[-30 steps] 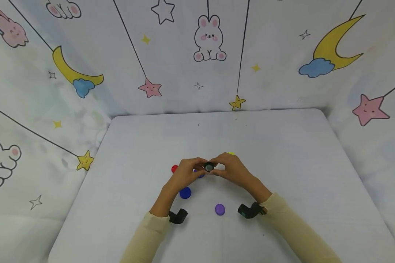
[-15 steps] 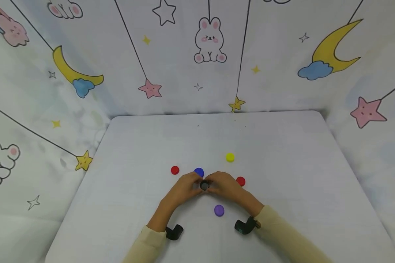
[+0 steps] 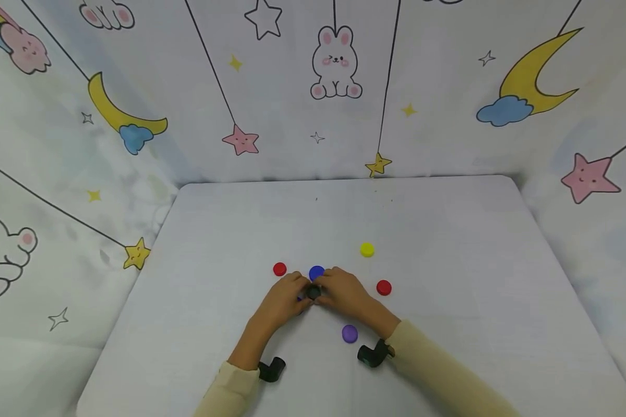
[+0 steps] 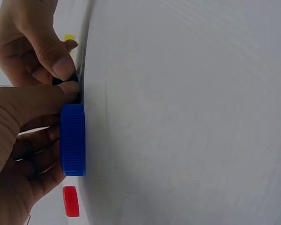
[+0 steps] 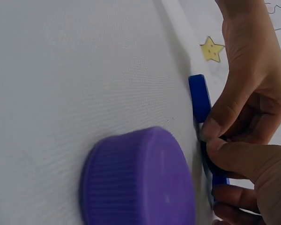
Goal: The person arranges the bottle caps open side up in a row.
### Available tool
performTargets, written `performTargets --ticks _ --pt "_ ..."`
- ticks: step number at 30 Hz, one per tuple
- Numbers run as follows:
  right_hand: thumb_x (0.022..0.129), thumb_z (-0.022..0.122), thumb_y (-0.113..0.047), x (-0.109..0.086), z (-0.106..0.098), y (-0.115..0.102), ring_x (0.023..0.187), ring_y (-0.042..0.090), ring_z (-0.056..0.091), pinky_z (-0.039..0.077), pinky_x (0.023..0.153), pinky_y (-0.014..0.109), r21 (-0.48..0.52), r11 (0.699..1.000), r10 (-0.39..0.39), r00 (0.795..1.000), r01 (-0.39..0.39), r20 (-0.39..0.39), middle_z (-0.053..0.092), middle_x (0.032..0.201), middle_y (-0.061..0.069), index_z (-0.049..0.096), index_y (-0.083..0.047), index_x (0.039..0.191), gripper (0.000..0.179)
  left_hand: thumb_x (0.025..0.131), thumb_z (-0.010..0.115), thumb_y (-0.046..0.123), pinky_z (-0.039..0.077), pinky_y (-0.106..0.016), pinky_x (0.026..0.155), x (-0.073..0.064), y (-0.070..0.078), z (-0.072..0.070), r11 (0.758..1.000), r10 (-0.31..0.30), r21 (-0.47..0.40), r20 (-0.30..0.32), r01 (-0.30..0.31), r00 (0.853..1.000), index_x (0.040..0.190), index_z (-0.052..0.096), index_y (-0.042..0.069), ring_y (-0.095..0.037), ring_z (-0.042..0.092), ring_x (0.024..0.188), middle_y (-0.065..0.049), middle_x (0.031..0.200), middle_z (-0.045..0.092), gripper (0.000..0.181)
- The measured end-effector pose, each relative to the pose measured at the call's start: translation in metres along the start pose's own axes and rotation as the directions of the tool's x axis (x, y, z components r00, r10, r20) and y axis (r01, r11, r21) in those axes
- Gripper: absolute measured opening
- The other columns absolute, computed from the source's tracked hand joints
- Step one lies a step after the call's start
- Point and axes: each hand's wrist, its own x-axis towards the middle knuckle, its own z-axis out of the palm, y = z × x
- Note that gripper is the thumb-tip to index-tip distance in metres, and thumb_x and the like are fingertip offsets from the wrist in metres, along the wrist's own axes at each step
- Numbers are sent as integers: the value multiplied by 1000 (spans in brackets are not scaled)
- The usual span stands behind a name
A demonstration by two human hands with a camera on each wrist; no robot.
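Observation:
Between the fingertips of both hands is a small round black cap point(image 3: 313, 292), close over the white table. My left hand point(image 3: 280, 302) pinches it from the left, thumb nearest me. My right hand point(image 3: 346, 296) pinches it from the right. Just beyond their fingers lies a blue bottle cap point(image 3: 316, 272). A second blue cap point(image 4: 73, 140) stands beside the left hand's thumb in the left wrist view, mostly hidden under that hand in the head view. Nearer me is a purple cap point(image 3: 349, 333), large in the right wrist view.
One red cap point(image 3: 279, 269) lies left of the hands, another red cap point(image 3: 384, 287) to the right. A yellow cap point(image 3: 367, 249) sits farther back. Behind the white table point(image 3: 448, 231) hangs a printed cloth point(image 3: 271, 87) with moons, stars and a rabbit.
Both hands have come nearer me with the black cap, then shifted slightly left. The yellow cap and the right red cap, covered or partly covered earlier, now show fully.

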Motion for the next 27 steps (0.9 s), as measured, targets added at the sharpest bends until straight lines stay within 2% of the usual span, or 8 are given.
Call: performTargets --ticks 7,13,17,22,27 --pt "77 72 -38 4 -5 -6 76 9 48 42 62 19 -35 999 23 999 -21 41 62 88 -7 69 -21 100 29 75 76 21 49 -24 73 0 5 -1 998 -25 55 8 25 1000 99 64 8 -8 53 81 1 91 55 30" --pt "77 73 -35 4 -10 -9 79 10 49 45 67 21 -34 999 21 997 -18 69 62 90 -6 68 -20 101 29 74 76 21 47 -24 71 1 6 -1 998 -50 36 27 49 998 98 66 6 -8 50 77 1 88 54 30" --pt "76 74 -34 3 -14 -9 84 11 53 48 72 23 -16 1000 27 995 -26 97 64 94 -5 67 -18 104 33 75 76 24 47 -25 73 3 6 -3 997 -74 7 64 73 995 102 65 5 -9 50 79 -1 90 55 35" --pt "77 73 -35 -2 -22 -4 91 12 57 50 77 26 26 994 100 985 -105 141 65 97 -4 64 -18 112 40 77 74 28 49 -28 75 3 7 -11 991 -123 -47 113 129 986 114 61 2 -12 54 84 -5 98 57 47" --pt "78 71 -36 -12 -35 4 87 11 57 50 71 26 80 984 150 983 -159 103 65 91 -4 64 -19 113 39 78 73 29 51 -31 80 0 9 -18 980 -172 -81 102 180 980 117 60 4 -15 56 89 -6 103 58 48"
